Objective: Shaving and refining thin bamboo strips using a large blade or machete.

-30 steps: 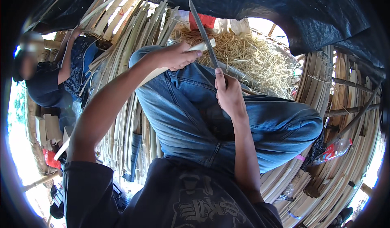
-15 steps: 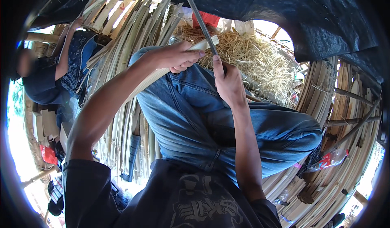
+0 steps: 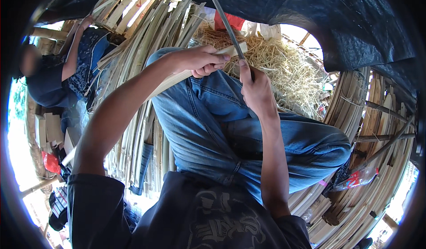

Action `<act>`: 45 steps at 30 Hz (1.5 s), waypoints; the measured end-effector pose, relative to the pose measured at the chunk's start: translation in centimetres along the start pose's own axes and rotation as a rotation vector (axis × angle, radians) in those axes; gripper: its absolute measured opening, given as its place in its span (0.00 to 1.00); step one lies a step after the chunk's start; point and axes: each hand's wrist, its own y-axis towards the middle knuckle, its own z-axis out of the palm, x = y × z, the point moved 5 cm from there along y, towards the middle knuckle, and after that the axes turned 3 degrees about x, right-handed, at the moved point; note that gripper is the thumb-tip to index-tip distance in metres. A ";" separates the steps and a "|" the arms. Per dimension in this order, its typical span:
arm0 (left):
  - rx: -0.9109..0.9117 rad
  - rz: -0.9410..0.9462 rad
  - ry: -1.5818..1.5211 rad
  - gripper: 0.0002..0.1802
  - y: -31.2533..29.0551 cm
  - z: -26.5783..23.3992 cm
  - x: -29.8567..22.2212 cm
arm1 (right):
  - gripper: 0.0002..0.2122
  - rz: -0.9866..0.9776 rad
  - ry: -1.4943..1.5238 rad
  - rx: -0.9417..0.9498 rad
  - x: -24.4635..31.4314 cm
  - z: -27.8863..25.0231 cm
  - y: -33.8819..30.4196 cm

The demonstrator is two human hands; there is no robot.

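My left hand (image 3: 202, 61) is closed round a pale bamboo strip (image 3: 173, 81), which runs from under my left forearm up past my fingers, over my bent knee. In my right hand (image 3: 257, 89) is the handle of a long knife (image 3: 225, 21), its narrow dark blade pointing up and away. The blade crosses the strip's far end, just beyond my left fingers. Whether the edge is biting into the strip I cannot tell.
A heap of thin shavings (image 3: 288, 71) lies beyond my knees. Many long bamboo strips (image 3: 137, 67) are stacked to the left, where another person (image 3: 53, 80) sits. Black plastic sheeting (image 3: 306, 5) hangs overhead. At the right, a plastic bottle (image 3: 361, 178) rests on the slatted floor (image 3: 355, 224).
Both hands, with the strip and the knife, have shifted slightly to the right in the picture. The blade still crosses the strip near its far end.
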 end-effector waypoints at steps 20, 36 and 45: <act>-0.264 0.228 1.001 0.20 -2.9 10.4 -11.6 | 0.13 -0.409 -0.259 -0.519 0.4 -10.0 -16.2; 0.178 1.080 1.359 0.16 8.8 36.7 -27.4 | 0.25 0.325 -0.158 -1.019 -5.0 -26.7 -31.6; 0.282 0.934 1.464 0.18 19.0 37.8 -20.3 | 0.27 0.270 -0.291 -0.821 -17.0 -22.8 -27.3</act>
